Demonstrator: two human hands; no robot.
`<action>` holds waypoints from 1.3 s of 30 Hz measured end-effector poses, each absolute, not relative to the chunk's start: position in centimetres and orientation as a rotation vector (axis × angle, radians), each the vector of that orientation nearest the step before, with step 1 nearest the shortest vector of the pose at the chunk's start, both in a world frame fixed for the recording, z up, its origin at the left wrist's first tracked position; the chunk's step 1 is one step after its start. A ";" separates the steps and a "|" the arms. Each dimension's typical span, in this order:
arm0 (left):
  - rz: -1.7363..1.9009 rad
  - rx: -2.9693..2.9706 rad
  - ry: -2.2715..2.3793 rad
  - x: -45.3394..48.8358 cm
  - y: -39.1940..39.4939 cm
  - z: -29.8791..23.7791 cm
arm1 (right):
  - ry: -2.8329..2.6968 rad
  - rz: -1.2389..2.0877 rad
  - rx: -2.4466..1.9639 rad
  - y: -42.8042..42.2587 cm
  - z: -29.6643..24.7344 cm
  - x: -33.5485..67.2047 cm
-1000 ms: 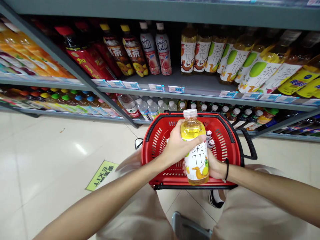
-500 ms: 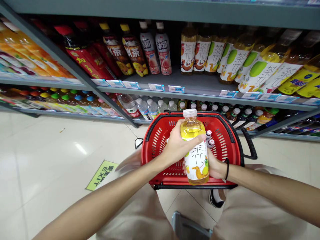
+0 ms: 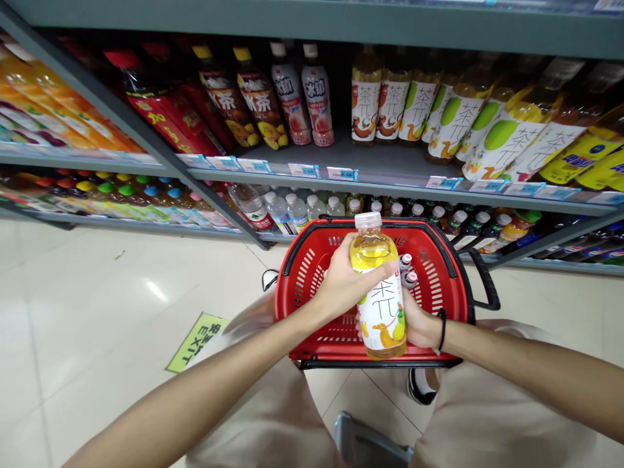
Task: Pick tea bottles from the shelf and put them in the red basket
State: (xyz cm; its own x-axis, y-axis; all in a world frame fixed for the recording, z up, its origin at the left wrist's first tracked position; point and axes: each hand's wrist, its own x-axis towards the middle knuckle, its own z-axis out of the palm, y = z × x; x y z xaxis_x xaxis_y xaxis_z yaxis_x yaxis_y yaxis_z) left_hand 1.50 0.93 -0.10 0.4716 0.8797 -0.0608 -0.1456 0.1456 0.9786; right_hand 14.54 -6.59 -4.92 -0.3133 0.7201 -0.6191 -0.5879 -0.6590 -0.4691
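A large tea bottle (image 3: pixel 379 296) with yellow liquid, a white label and a clear cap is held nearly upright above the red shopping basket (image 3: pixel 305 312). Wrapped round its upper part from the left is my left hand (image 3: pixel 344 276), thumb across the label. My right hand (image 3: pixel 420 322), with a black band on the wrist, grips the lower part from behind, so most of its fingers are hidden. Inside the basket, just right of the bottle, two small bottles (image 3: pixel 408 272) with pale caps show; the rest of the basket's contents is covered by my hands and the bottle.
Ahead, a grey shelf (image 3: pixel 312 156) carries several tea bottles (image 3: pixel 463 120), with red bottles (image 3: pixel 166 110) at left. Smaller bottles (image 3: pixel 297 208) line the lower shelf. The basket's black handle (image 3: pixel 487 286) sticks out right. A green exit sign (image 3: pixel 197 341) lies on the floor.
Almost nothing differs: the whole view has shifted very slightly, and both hands keep the same hold on the tea bottle.
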 end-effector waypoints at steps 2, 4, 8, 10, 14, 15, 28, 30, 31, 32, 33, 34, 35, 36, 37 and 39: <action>0.858 1.191 0.771 1.5 1.0 -0.1 | -0.172 2.014 -1.091 -6.6 -4.9 14.5; 0.853 1.188 0.761 1.5 1.0 -0.1 | -0.119 1.973 -1.141 -6.6 -4.7 14.3; 0.827 1.140 0.751 1.5 1.1 0.0 | -0.056 1.921 -1.186 -6.7 -4.7 14.1; 0.823 1.112 0.742 1.5 1.1 -0.1 | -0.067 1.921 -1.166 -6.8 -4.9 14.1; 0.825 1.095 0.745 1.6 1.1 -0.2 | -0.087 1.940 -1.148 -6.9 -5.3 14.3; 0.825 1.098 0.755 1.6 1.0 -0.2 | -0.085 1.956 -1.144 -6.9 -5.4 14.4; 0.833 1.175 0.823 1.7 0.1 0.2 | -0.137 2.072 -1.033 -7.5 -6.8 14.6; 0.836 1.182 0.815 1.7 0.1 0.1 | -0.116 2.075 -1.046 -7.5 -6.7 14.6; 0.836 1.186 0.814 1.7 0.1 0.1 | -0.102 2.074 -1.058 -7.5 -6.6 14.5; 0.837 1.189 0.812 1.7 0.1 0.1 | -0.090 2.074 -1.069 -7.4 -6.5 14.4; 0.839 1.192 0.813 1.7 0.2 0.1 | -0.080 2.074 -1.077 -7.4 -6.4 14.4; 0.838 1.194 0.815 1.7 0.2 0.1 | -0.074 2.075 -1.081 -7.4 -6.2 14.3; 0.835 1.196 0.816 1.7 0.3 0.1 | -0.074 2.074 -1.079 -7.4 -6.1 14.2; 0.834 1.192 0.817 1.7 0.3 0.1 | -0.078 2.072 -1.074 -7.4 -6.0 14.2; 0.831 1.183 0.817 1.6 0.4 0.1 | -0.084 2.067 -1.070 -7.4 -5.9 14.2; 0.822 1.159 0.817 1.6 0.5 0.2 | -0.096 2.053 -1.074 -7.4 -5.9 14.2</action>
State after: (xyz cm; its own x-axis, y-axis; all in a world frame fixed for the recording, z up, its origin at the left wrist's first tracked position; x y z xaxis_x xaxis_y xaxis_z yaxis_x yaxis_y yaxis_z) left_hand 1.56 0.51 0.17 0.4656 0.8771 -0.1182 -0.1238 0.1967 0.9726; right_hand 14.23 -7.37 -5.91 -0.3199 0.6810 -0.6587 -0.6164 -0.6776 -0.4012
